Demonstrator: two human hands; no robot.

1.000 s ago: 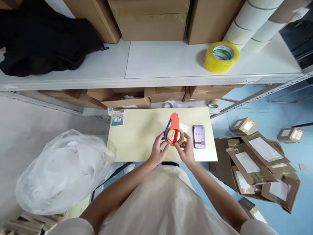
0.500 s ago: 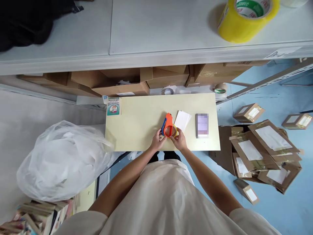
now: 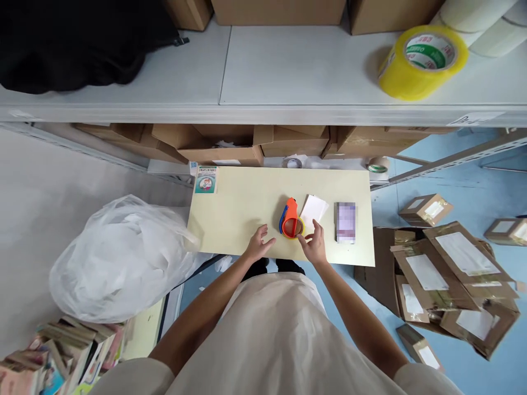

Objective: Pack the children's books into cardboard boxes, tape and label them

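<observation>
An orange and blue tape dispenser [image 3: 291, 211] with a roll of yellow tape in it lies on the pale table [image 3: 234, 216]. My left hand [image 3: 258, 244] is to its left, fingers apart and holding nothing. On the other side, my right hand [image 3: 314, 244] is open too, its fingers spread close to the yellow roll. Just above the right hand lie a few white paper slips [image 3: 313, 208]. Further right is a purple item [image 3: 346, 222], blurred out. A small green-covered booklet [image 3: 206, 180] rests at the table's far left corner.
A grey shelf [image 3: 304, 66] crosses above the table, bearing a big yellow tape roll [image 3: 411, 77] and a black cloth item [image 3: 78, 44]. Open cartons [image 3: 222, 156] stand behind. A white plastic bag [image 3: 119, 263] and stacked books [image 3: 69, 351] are left; taped parcels [image 3: 457, 274] lie right.
Both hands have let go of the tape dispenser and drawn apart, left hand to the left and right hand to the right. The camera view has tilted up a little, showing more shelf.
</observation>
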